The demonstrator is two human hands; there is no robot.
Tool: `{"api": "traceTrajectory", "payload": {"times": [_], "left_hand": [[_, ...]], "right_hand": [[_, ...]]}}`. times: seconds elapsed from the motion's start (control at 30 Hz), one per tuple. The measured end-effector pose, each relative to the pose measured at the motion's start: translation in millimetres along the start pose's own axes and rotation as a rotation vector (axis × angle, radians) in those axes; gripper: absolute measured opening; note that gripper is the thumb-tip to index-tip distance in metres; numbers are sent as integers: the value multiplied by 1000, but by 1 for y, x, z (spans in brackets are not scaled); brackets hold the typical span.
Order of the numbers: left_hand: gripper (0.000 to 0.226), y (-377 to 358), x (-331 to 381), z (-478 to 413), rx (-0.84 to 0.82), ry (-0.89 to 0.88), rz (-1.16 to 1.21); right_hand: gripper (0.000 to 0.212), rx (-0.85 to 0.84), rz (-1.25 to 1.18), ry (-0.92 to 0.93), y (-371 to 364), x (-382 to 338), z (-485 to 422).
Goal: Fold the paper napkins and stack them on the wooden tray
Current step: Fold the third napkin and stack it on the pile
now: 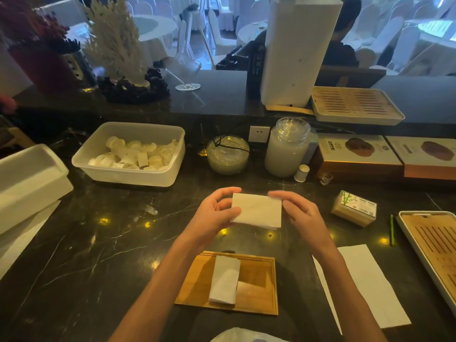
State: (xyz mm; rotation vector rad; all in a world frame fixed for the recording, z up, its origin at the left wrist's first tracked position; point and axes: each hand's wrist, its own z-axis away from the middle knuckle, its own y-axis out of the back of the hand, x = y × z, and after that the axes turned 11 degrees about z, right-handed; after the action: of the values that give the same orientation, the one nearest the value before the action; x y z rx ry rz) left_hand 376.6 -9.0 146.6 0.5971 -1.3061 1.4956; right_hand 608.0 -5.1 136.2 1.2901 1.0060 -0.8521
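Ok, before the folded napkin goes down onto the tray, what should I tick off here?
1. Both hands, left hand and right hand, grip the white folded paper napkin: ok.
2. Napkin edges aligned: cannot tell, a lower layer peeks out at the bottom right.
3. Rectangular wooden tray lies below the hands: ok.
4. Free space on the tray beside the folded white napkin stack: ok.
5. Stack is tidy: not ok, it sits slightly skewed.
6. More unfolded white paper sheets wait on the right: ok.
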Motion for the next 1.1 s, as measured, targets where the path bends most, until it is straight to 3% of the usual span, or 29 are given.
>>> {"api": "traceTrajectory", "payload": {"times": [0.03, 0.13, 0.3, 0.4, 0.57, 0.7, 0.8, 0.9, 1.1], "left_hand": [[44, 0, 0, 0, 8, -8, 4], [45, 2, -2, 0, 31, -20, 8], [52, 8, -7, 3, 25, 52, -89], [37, 9, -10, 7, -2, 106, -170], [23, 8, -17, 7, -26, 54, -360], [17, 16, -27, 8, 52, 16, -324], [13, 30, -40, 14, 109, 35, -275], [10, 44, -61, 24, 139, 112, -307], [3, 68, -112, 37, 238, 209, -492]], "right_hand": [[26, -45, -69, -51, -1, -1, 0], [41, -112, -94, -162, -5, 2, 1], [50, -5, -59, -177, -9, 8, 1], [53, -13, 3, -156, -6, 5, -1], [51, -131, 39, -126, -11, -1, -4], [44, -143, -131, -293, -32, 7, 7], [60, -235, -202, -411, -52, 22, 24], [77, -224, -132, -448, -72, 36, 45], [80, -277, 4, -531, -100, 65, 70]]}}
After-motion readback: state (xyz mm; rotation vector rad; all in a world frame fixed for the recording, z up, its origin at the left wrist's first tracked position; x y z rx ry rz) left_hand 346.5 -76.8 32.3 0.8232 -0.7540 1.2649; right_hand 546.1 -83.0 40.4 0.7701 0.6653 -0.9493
